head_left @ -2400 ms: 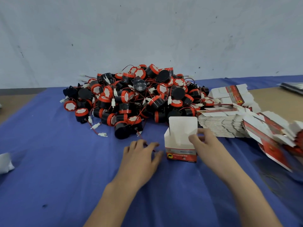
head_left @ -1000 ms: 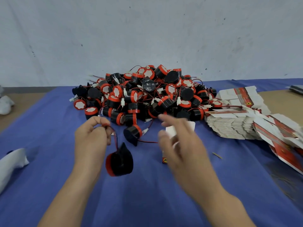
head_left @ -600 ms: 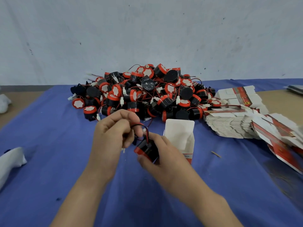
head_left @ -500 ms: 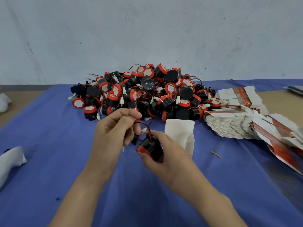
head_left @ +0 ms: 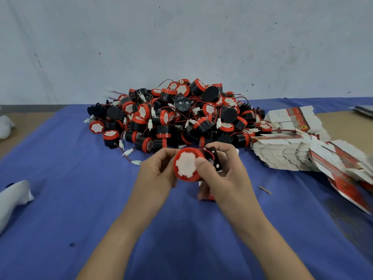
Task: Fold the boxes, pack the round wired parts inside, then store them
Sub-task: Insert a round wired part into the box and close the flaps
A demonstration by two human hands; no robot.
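Left hand (head_left: 159,172) and right hand (head_left: 224,174) both curl round one round wired part (head_left: 186,164) (rigid plastic, likely light); its red rim looks the surest hold

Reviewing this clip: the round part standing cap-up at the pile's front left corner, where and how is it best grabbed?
Pinch the cap-up part across its black side wall under the red cap, coming down from the near left. It stands at the pile's edge; those sides look free, and wires crowd its right. The left hand and right hand now hold another part.
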